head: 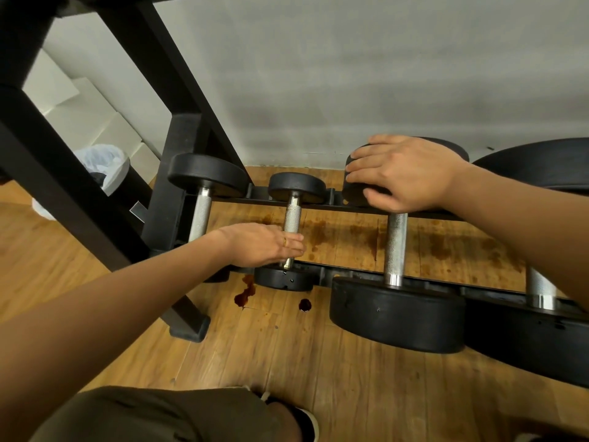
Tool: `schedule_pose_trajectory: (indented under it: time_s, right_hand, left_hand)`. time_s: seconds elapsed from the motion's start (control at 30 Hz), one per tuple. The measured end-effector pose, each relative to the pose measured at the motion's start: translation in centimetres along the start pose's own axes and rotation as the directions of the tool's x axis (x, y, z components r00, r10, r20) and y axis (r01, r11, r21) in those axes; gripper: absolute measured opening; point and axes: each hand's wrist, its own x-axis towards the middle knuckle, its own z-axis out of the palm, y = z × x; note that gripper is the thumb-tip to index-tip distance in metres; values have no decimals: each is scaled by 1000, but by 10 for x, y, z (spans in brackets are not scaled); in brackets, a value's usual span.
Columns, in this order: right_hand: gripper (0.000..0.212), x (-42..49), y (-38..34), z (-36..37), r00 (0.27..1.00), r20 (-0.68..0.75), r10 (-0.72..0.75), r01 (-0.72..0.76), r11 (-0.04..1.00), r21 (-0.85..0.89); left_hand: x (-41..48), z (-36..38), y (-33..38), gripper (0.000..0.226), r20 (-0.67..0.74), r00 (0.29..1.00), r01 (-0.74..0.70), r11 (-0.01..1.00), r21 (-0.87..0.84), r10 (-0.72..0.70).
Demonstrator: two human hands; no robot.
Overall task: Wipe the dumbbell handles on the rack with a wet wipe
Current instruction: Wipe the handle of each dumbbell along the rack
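Steel knurled handles, four in view on the rack's bottom tier, with the heads sitting on the back rail [338, 206] and front rail [326, 275]. Left hand [267, 245] is curled round the second handle [292, 218] from the rack's left end, low on the bar near the front rail, fingers wrapped over it. No wet wipe visible (could be balled under the palm, cannot tell). Right hand [404, 173] lies flat, fingers straight and slightly spread, on the far head [353, 191] of the third dumbbell at the back rail. It looks like bracing, not gripping.

Step, my read: wiping the second handle, at the front-rail end of a stroke. First handle [202, 215] at the left end, third handle [395, 247] and fourth handle [540, 285] toward the right end have no hand on them.

Next move needs a slide up the bar to the back-rail end, with some twist so the knurl's underside gets covered. Then shift to the third handle, which the right hand already steadies. Dark spill drops [245, 293] sit on the wood floor just off the front rail, so keep the wipe out of them.
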Motion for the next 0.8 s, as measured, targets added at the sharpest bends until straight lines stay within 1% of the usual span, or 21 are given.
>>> schedule_pose_trajectory:
  time_s: [0.07,0.13,0.2,0.27,0.37,0.43,0.5,0.53,0.6,0.67,0.73,0.8]
  right_hand:
    - [49,0,0,-1,1000,7,-1,1,1000,-10]
    - [48,1,-2,-2,1000,22,-1,2,1000,-23]
    - [47,1,-3,-3,999,48,1,1,999,-43]
    - [45,1,-6,-3,997,71,19,-14,997,-69]
    - [46,6,-19,-3,993,91,77,-71,995,-66]
    - [48,14,-39,2,992,110,64,-60,997,-39]
    - [50,26,-67,10,991,128,28,-33,999,36]
    - [52,34,-81,14,990,139,29,-42,995,87]
    - [56,52,-109,23,981,173,85,-117,976,181]
    - [63,70,-135,35,959,204,195,-243,939,244]
    - [68,86,-158,48,930,198,309,-355,897,263]
    - [68,98,-172,59,909,154,387,-414,879,235]
  left_hand:
    - [-4,3,5,58,17,1000,-10,999,36,10]
    - [-10,8,9,65,-29,999,22,999,37,-21]
    - [-19,14,12,69,-124,988,87,996,-26,-90]
    - [-30,18,10,68,-210,962,152,982,-111,-172]
    - [-49,19,-5,60,-286,922,221,960,-171,-263]
    - [-66,20,-16,55,-308,896,262,941,-213,-319]
    - [-82,26,-24,55,-320,881,294,933,-208,-349]
    - [-90,31,-26,56,-321,874,313,928,-200,-364]
    - [-104,44,-30,56,-326,846,373,905,-205,-423]
    - [-116,53,-35,56,-359,784,443,861,-248,-507]
    - [-126,59,-40,58,-410,714,488,823,-290,-568]
    - [-133,64,-46,59,-431,675,519,801,-300,-599]
